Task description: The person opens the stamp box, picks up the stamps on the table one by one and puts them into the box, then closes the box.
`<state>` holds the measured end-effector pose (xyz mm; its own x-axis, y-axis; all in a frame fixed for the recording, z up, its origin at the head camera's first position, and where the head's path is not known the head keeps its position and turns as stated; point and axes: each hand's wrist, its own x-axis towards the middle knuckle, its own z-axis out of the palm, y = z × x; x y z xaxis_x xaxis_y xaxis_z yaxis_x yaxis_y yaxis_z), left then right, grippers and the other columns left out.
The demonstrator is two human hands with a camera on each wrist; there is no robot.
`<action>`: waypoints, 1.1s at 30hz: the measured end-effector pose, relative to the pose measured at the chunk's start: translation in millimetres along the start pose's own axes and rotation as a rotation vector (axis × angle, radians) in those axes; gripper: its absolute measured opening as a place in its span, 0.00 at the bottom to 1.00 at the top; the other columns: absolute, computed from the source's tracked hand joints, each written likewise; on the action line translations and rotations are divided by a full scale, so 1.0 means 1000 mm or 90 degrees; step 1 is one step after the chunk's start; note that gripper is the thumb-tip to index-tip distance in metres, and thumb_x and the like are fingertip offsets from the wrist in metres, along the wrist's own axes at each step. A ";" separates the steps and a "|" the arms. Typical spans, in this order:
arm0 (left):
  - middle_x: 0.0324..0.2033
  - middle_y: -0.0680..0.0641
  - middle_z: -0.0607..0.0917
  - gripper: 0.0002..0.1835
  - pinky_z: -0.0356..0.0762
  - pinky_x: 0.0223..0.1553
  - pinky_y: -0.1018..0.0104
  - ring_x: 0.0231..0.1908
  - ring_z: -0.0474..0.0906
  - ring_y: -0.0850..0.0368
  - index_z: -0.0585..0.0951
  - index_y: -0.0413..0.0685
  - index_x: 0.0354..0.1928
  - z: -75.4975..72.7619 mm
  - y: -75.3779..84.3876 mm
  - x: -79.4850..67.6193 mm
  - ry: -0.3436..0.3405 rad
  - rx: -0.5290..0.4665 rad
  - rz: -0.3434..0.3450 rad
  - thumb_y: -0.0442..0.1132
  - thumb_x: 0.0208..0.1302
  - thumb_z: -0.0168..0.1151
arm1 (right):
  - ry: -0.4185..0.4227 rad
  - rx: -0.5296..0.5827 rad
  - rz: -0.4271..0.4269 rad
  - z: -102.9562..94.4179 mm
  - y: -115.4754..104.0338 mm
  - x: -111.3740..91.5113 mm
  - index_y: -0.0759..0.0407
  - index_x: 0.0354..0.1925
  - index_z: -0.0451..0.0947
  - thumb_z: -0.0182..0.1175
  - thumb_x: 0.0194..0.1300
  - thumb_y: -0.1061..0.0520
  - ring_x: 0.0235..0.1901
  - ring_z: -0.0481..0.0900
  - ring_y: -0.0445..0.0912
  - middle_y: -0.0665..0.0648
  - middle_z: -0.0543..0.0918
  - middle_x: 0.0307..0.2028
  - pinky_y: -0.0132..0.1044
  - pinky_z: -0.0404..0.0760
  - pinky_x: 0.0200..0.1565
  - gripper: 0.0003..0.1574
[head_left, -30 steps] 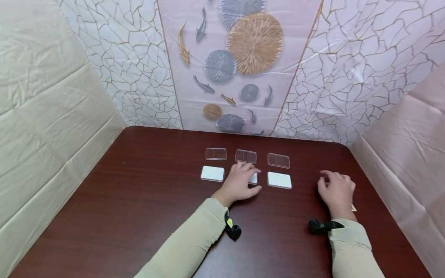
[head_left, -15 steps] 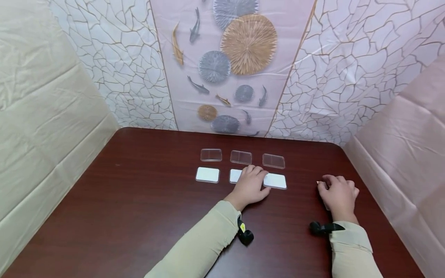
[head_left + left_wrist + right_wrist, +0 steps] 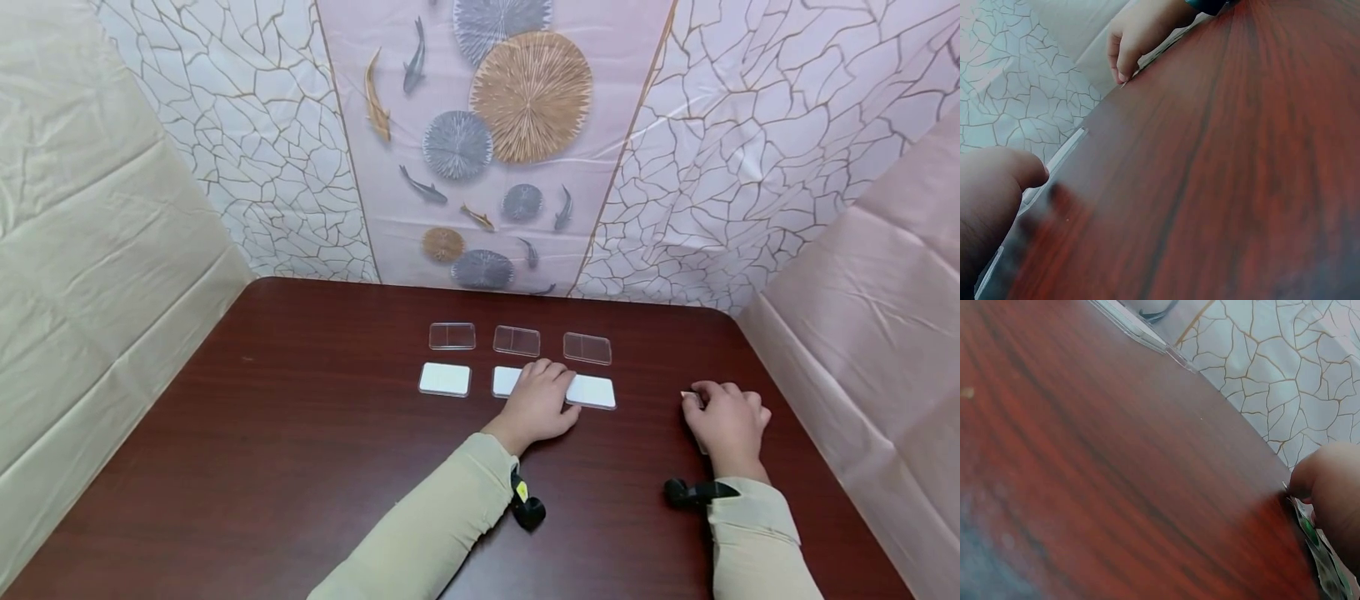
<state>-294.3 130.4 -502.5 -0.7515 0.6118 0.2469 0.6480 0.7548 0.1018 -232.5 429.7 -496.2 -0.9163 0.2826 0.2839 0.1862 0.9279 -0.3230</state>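
Three shallow clear cases with white inserts lie in a row in the head view: the left case point(image 3: 444, 379), the middle case point(image 3: 506, 381) and the right case point(image 3: 592, 392). My left hand point(image 3: 532, 404) pinches the left end of the right case, thumb at its near edge and fingers at its far edge; the hand partly covers the middle case. My right hand point(image 3: 727, 425), at the table's right, pinches thin flat pieces point(image 3: 1322, 556), green with pale edges, lying under it. Most of these are hidden by the hand in the head view; their exact kind is unclear.
Behind the cases lie three clear lids: a left lid point(image 3: 452, 336), a middle lid point(image 3: 517, 341) and a right lid point(image 3: 587, 348). The dark red-brown table point(image 3: 262, 467) meets a patterned cloth point(image 3: 285, 167) at the back, with plain cloth on both sides.
My left hand has moved right from over the middle case to the right case, then stays there. The right hand has shifted slightly, and a pale corner now shows beside its thumb.
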 end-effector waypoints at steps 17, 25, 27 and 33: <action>0.60 0.55 0.79 0.25 0.64 0.67 0.55 0.63 0.68 0.54 0.79 0.54 0.65 0.001 -0.003 0.000 0.009 -0.002 -0.022 0.56 0.71 0.56 | 0.051 0.057 0.008 0.004 -0.004 -0.001 0.65 0.52 0.80 0.56 0.71 0.58 0.46 0.67 0.68 0.69 0.80 0.42 0.66 0.57 0.47 0.16; 0.59 0.55 0.80 0.25 0.65 0.66 0.55 0.63 0.69 0.54 0.80 0.54 0.64 -0.001 -0.001 0.000 0.016 -0.012 -0.025 0.56 0.71 0.57 | 0.080 0.133 0.002 0.003 -0.006 -0.001 0.63 0.48 0.82 0.57 0.73 0.54 0.43 0.71 0.62 0.64 0.82 0.35 0.63 0.57 0.48 0.15; 0.59 0.54 0.80 0.25 0.66 0.65 0.55 0.63 0.69 0.54 0.81 0.54 0.63 -0.001 -0.001 0.000 0.020 -0.018 -0.026 0.56 0.70 0.58 | 0.091 0.166 0.001 0.004 -0.010 -0.002 0.63 0.49 0.83 0.58 0.73 0.54 0.43 0.71 0.62 0.65 0.83 0.36 0.62 0.56 0.50 0.15; 0.59 0.54 0.80 0.24 0.66 0.65 0.55 0.63 0.69 0.53 0.81 0.54 0.63 -0.001 -0.003 0.000 0.024 -0.029 -0.029 0.55 0.70 0.59 | 0.106 0.238 -0.002 0.013 -0.028 0.001 0.62 0.50 0.83 0.57 0.74 0.56 0.48 0.71 0.63 0.67 0.85 0.42 0.61 0.54 0.58 0.14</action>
<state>-296.2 128.4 -501.7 -0.7755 0.5670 0.2776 0.6189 0.7697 0.1569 -243.1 401.0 -499.1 -0.8405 0.3447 0.4179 0.0139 0.7848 -0.6195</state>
